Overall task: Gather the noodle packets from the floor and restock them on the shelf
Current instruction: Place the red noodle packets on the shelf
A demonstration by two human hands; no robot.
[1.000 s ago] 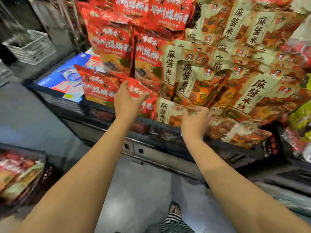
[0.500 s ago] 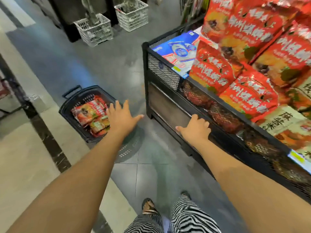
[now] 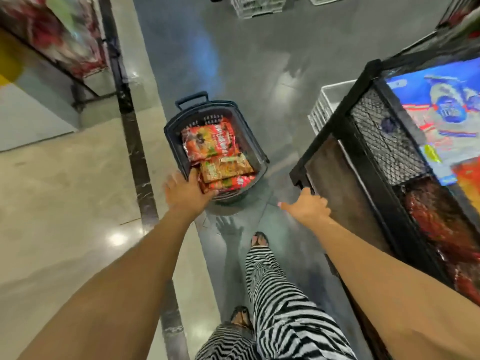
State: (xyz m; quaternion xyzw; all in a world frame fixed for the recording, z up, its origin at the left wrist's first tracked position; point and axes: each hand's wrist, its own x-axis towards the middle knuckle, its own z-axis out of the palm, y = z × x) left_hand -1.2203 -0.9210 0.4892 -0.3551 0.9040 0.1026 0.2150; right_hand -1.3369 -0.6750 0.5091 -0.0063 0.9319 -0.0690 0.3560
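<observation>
1. Dark plastic basket stands on the grey floor, just left of the shelf corner, not touching it.
2. Noodle packets are all in the basket: a big red one at the far end, an orange one overlapping it, and another red one at the near end. They are stacked loosely and lie flat to slightly tilted.
3. Left hand is at the near-left corner of the basket, back of hand up. The thumb lies along the left edge of the packets and the fingers reach to the near red packet. It touches the packet, but I can't tell if the grip is closed because the fingertips are hidden.
4. Right hand is released, with fingers spread and the thumb pointing left, and it holds nothing. It is low by the shelf's bottom corner; contact is unclear.
5. The shelf has a black metal frame, a mesh side and a brown lower panel. Blue packs sit on top, with red packets behind the mesh lower down.
6. A white crate sits behind the shelf corner.
7. Striped trousers and a sandal are between the arms.
</observation>
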